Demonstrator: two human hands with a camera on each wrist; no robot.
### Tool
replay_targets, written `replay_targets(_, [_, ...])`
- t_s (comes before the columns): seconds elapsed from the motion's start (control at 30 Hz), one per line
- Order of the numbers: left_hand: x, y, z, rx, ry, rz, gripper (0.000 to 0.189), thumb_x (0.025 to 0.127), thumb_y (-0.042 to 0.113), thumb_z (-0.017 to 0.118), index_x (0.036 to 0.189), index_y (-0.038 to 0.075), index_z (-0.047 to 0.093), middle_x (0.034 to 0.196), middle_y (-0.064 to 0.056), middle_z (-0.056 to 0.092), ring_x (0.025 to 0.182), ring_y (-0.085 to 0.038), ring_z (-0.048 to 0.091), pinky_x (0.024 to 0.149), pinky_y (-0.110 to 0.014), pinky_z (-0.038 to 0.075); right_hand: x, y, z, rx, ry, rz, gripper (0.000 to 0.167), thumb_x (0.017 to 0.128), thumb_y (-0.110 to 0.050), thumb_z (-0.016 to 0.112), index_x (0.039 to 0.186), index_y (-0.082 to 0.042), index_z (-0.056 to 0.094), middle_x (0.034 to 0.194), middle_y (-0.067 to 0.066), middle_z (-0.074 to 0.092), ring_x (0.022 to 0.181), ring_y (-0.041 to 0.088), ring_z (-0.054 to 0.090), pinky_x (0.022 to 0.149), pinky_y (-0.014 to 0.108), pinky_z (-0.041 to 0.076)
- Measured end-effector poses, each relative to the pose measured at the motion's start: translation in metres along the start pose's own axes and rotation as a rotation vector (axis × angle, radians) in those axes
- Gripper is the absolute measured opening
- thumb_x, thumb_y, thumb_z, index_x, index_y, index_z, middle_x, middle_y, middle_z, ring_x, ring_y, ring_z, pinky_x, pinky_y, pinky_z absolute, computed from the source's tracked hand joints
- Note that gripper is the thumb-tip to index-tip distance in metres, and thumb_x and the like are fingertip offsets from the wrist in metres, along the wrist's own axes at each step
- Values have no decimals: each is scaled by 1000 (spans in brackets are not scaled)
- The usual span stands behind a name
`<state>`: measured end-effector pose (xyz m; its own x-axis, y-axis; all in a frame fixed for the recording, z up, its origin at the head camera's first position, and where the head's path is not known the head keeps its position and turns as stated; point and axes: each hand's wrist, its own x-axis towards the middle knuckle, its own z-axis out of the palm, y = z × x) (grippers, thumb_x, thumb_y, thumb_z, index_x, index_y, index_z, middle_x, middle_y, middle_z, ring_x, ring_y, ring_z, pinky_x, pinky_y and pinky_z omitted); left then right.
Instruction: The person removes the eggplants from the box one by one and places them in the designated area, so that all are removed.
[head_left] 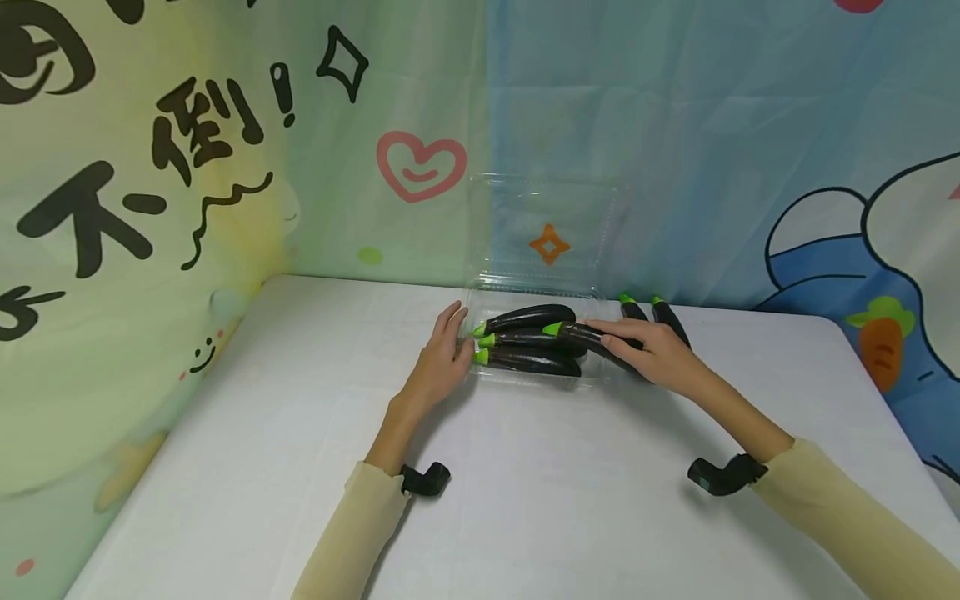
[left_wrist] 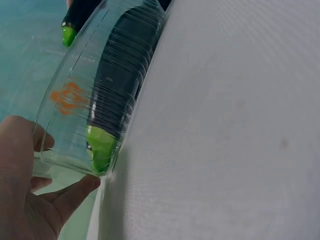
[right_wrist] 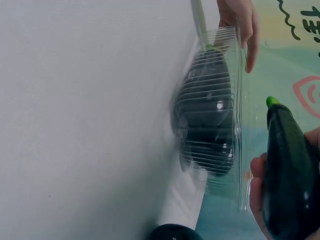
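A clear plastic clamshell box (head_left: 517, 377) stands on the white table with its lid raised; three dark eggplants (head_left: 528, 361) lie side by side in it, green stem ends to the left. My left hand (head_left: 442, 358) touches the box's left end, fingers fairly straight along the wall, thumb near the front corner (left_wrist: 102, 172). Above the box's right side, my right hand (head_left: 660, 354) grips another eggplant (right_wrist: 287, 170), its green tip pointing left over the others. The palm partly hides this eggplant in the head view.
Two more eggplants (head_left: 670, 321) lie on the table beyond my right hand, partly hidden by it. The transparent raised lid (head_left: 547, 187) stands before a printed cloth backdrop (head_left: 675, 125). White table surface (head_left: 562, 483) stretches between my forearms.
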<state>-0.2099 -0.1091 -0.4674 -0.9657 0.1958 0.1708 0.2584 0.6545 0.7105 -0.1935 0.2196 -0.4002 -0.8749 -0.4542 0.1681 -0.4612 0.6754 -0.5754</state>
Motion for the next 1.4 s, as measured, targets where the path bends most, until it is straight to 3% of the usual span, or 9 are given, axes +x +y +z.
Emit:
replay_targets(0.2, [0,0,0,-2,-4,3,56,98,26,43,150,11,33,160,0,25,133,-35,49,102,-63,39,-5,3,-4,25,29,115,41,100,-26,52,140,-14,54,139,19,56,126,38,52,95,56,44])
replay_targets(0.33, [0,0,-1,-4,-1,1,55,98,24,43,151,12,32,159,1,25,131,-36,50,102,-63,40,-10,7,-8,18,36,193,45,100,-28,53,143,-17,50,139,22,54,103,37,59,77,46,48])
replay_targets(0.43, [1,0,-1,-4,2,0,55,98,24,44,151,11,32,159,1,25,132,-35,49,102,-63,39,-12,10,-11,14,50,262,48,98,-27,54,145,-18,48,136,27,52,86,31,54,63,33,42])
replay_targets(0.6, [0,-1,0,0,1,-1,56,98,26,42,151,11,32,160,2,24,133,-35,48,103,-62,39,-17,17,-16,29,70,344,53,95,-24,54,147,-20,44,142,31,43,96,36,52,66,32,46])
replay_targets(0.93, [1,-1,0,-7,-4,0,55,98,26,42,151,14,31,160,1,24,134,-33,48,104,-60,39,-25,23,-18,37,129,322,53,96,-22,54,147,-16,43,146,30,42,94,37,53,63,32,46])
replay_targets(1.2, [2,0,0,-12,-9,1,56,98,26,42,151,12,32,160,2,24,135,-34,47,104,-61,39,-37,34,-22,-11,254,324,49,96,-25,56,138,-3,44,132,31,54,109,45,55,71,42,46])
replay_targets(1.27, [1,0,0,-15,-10,0,56,98,27,42,151,13,32,160,1,24,134,-35,47,104,-61,39,-41,38,-25,-4,277,337,49,97,-28,56,138,-3,44,132,30,54,110,45,53,71,40,43])
replay_targets(1.4, [0,0,0,-12,-9,4,56,98,28,41,151,13,31,160,-2,24,133,-35,48,104,-60,40,-48,48,-29,-16,324,368,49,97,-31,55,138,-7,46,131,26,56,103,31,55,67,29,40])
